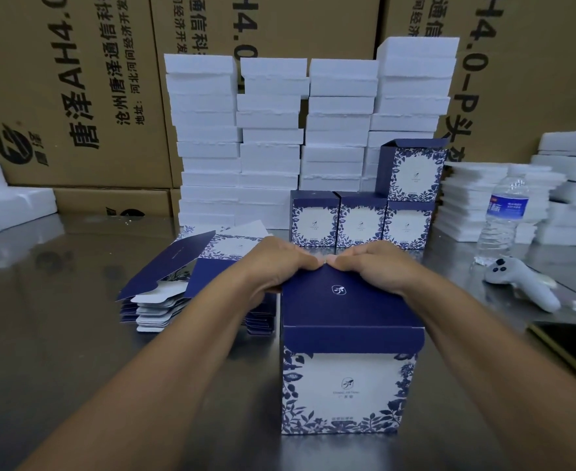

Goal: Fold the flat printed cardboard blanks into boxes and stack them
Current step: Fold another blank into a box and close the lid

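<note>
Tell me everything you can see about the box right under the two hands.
The box is printed cardboard, upright on the shiny metal table, nearest the camera. Its front is white with a small logo framed by dark blue leaves; the top flap is plain navy with a white emblem and lies folded over. The left hand and right hand curl over its far edge, side by side.
</note>
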The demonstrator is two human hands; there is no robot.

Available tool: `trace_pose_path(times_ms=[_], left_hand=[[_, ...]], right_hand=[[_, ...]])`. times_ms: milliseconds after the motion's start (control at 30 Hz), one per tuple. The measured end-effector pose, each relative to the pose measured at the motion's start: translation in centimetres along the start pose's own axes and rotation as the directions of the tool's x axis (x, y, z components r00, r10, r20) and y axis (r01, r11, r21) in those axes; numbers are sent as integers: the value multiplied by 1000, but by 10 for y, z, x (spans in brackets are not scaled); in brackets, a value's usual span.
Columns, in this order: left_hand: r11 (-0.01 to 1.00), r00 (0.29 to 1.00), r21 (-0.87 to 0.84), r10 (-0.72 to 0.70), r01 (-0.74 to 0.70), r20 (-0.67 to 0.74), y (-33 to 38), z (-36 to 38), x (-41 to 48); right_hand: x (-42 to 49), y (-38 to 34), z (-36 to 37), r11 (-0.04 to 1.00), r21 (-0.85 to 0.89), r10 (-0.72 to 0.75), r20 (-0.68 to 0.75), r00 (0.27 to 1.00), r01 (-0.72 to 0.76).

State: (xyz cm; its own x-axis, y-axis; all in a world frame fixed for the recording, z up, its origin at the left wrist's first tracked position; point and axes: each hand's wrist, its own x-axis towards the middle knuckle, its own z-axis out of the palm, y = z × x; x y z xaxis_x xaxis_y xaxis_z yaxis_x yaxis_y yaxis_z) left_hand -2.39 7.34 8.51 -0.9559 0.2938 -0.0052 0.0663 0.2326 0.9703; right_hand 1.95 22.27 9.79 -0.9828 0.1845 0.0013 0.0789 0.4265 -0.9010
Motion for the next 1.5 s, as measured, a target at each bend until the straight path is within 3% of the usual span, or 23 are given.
trace_pose_path(times_ms=[433,933,1167,1500], left_hand=[[999,1000,-53,4,-3,7,-12,-11,-4],[964,999,-265,-18,6,-41,-23,-3,-8],[937,997,-348,-3,-25,-80,-30,2,-11],[946,986,-310,52,-99,-158,-31,6,-15]], right_hand=[[-2,2,-1,997,76,30,18,999,-32],[0,7,-3,987,133,84,45,995,-89],[0,25,-11,964,235,139,-32,990,-128],[-4,27,-9,945,315,114,-78,990,-84]])
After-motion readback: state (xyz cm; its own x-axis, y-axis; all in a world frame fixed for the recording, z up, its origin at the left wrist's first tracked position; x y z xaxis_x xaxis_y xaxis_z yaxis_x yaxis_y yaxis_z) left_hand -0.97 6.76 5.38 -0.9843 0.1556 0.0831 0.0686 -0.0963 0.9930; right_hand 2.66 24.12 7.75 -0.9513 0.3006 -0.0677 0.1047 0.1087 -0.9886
